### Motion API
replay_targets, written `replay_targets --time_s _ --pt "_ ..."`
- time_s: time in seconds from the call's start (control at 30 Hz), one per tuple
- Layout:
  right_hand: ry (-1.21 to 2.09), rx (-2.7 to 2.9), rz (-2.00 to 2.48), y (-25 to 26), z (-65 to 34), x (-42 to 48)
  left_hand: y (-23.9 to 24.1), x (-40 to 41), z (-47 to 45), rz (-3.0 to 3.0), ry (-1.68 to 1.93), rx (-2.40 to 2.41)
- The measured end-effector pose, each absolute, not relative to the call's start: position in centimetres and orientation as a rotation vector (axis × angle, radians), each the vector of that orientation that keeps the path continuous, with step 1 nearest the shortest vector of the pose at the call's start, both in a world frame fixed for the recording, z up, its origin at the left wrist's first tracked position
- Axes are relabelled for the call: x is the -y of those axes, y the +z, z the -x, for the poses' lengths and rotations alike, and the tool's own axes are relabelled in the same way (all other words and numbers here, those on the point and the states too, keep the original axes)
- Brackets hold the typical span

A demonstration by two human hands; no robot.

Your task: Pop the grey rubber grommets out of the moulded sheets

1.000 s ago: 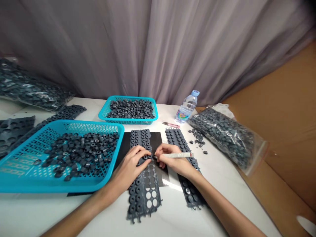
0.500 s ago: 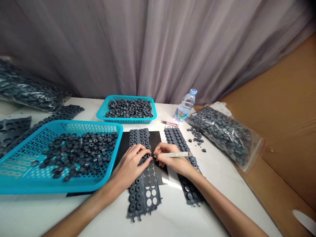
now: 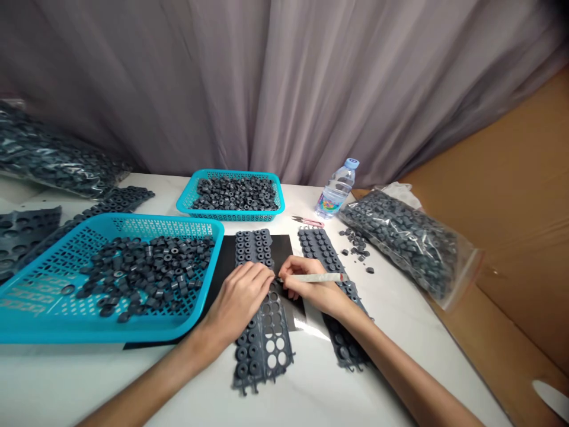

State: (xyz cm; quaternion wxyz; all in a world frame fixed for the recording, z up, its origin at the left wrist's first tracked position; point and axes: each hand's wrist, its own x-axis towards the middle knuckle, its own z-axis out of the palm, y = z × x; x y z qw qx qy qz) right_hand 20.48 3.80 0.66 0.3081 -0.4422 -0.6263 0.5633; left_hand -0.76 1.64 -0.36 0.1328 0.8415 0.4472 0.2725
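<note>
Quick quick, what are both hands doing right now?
Left hand: bent over the dark grey sheet; whether it grips anything can't be told.
Right hand: closed, holding the pale pen-like tool.

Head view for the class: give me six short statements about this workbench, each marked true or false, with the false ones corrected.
1. The right hand holds a pen-like tool. True.
2. The left hand lies over a dark strip. True.
3. Every hole in that strip is filled. False: open holes show near its lower end.
4. The nearer blue basket contains dark pieces. True.
5. The bottle has no cap. False: the bottle wears a blue cap.
6. The pink snips are inside a basket. False: the pink snips lie on the table.
</note>
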Motion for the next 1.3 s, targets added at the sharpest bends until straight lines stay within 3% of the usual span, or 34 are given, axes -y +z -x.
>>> replay_targets --time_s 0.17,0.47,0.73,1.3 --pt "1.515 1.618 1.185 0.0 -20.4 -4.3 -0.7 -2.5 0.9 -1.718 1.032 -1.421" --pt "1.505 1.464 1.127 0.1 -20.8 -4.5 0.0 -1.5 1.6 -1.395 1.122 -1.114" --pt "1.463 1.517 1.121 -0.3 -20.9 -4.3 2.8 1.1 0.3 -0.753 1.038 -0.81" --pt "1.462 1.568 1.159 0.2 -20.9 -4.0 3.9 1.4 0.6 -0.567 0.989 -0.668"
